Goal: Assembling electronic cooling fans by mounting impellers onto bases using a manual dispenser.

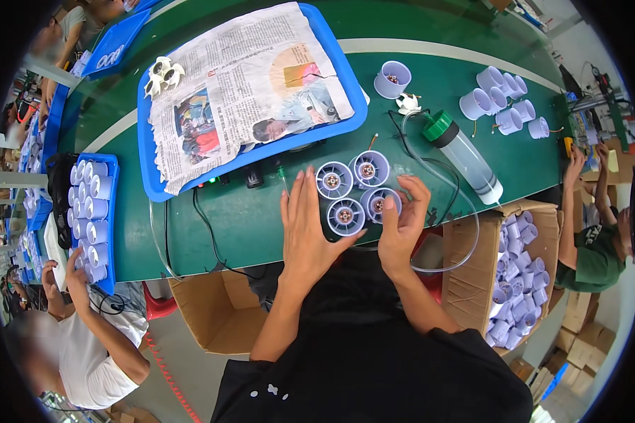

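A smooth green counter [247, 233] carries a glossy blue plastic tray [331, 53] lined with crumpled newspaper [240, 84], and just below it four pale lilac, ribbed round plastic housings [353, 192] with coppery centres sit clustered together. The left hand [305, 229] lies flat with fingers spread beside the cluster, its thumb touching the nearest housing, while the right hand [402, 222] curls its fingertips around the rightmost one. A clear cylindrical bottle with a green cap [466, 155] lies on its side nearby.

Factory assembly line, green conveyor belt [261, 233], blue trays [155, 190] of plastic housings, cardboard boxes [466, 247], seated workers
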Tool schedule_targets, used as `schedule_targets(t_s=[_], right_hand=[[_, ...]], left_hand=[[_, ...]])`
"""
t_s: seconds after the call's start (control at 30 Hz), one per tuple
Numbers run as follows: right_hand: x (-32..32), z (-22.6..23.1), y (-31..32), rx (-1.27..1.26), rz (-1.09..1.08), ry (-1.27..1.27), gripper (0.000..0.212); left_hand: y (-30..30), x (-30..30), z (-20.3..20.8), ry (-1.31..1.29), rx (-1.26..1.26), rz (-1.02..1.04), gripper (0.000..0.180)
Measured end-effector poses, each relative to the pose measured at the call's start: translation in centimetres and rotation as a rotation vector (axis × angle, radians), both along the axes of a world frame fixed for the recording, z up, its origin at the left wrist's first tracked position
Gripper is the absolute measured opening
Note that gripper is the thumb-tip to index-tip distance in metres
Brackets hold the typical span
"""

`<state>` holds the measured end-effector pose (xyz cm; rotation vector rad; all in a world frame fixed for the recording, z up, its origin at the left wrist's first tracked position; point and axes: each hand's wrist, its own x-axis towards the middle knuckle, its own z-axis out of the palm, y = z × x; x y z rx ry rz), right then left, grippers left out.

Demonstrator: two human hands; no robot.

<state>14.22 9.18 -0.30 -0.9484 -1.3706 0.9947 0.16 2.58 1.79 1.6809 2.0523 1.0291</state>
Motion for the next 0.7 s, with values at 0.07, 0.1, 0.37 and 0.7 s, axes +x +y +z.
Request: schedule_targets(t_s=[0.07, 0.1, 0.37, 0.7], right_hand=[[0.2, -0.1, 0.3, 0.012, -0.005, 0.028, 0.035], [0.3, 0.0, 0.4, -0.003, 0.029, 0.082, 0.036], [8.2, 6.2, 8.5, 0.349, -0.192, -0.768, 0.043], [13.0, 7.7, 15.0, 0.17, 0.163, -1.142, 0.071]], left_hand=[[-0.1, 0.0, -0.1, 0.008, 0.02, -0.002, 0.118], [-0.1, 0.1, -0.1, 0.007, 0.021, -0.002, 0.118], [-0.4, 0.4, 0.2, -0.011, 0.013, 0.028, 0.124], [-0.4, -0.3, -0.5, -0.083, 0.135, -0.008, 0.07]])
